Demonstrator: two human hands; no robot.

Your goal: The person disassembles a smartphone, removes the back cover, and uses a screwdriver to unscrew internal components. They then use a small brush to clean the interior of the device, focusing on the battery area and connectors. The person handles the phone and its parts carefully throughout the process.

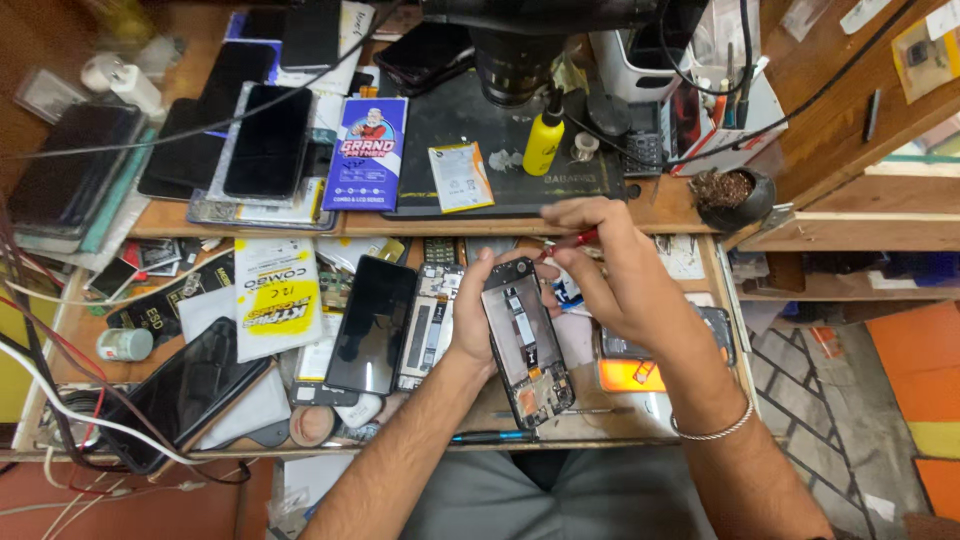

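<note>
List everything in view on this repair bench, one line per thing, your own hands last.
Opened black phone with its back cover off: one, black frame with exposed boards, held over the open drawer.
Red-handled tool: one, red, at the phone's top edge.
Black work mat: one, black, middle of the desk.
Yellow squeeze bottle: one, yellow with black nozzle, standing on the mat.
Blue printed package: one, blue, left of the mat.
Dark-screened phones: several, black, stacked on the desk's left side.
Black phone lying face up: one, black, in the drawer, left of the hands.
Left hand: holds the opened phone.
Right hand: holds the red-handled tool; silver bangle on the wrist.
</note>
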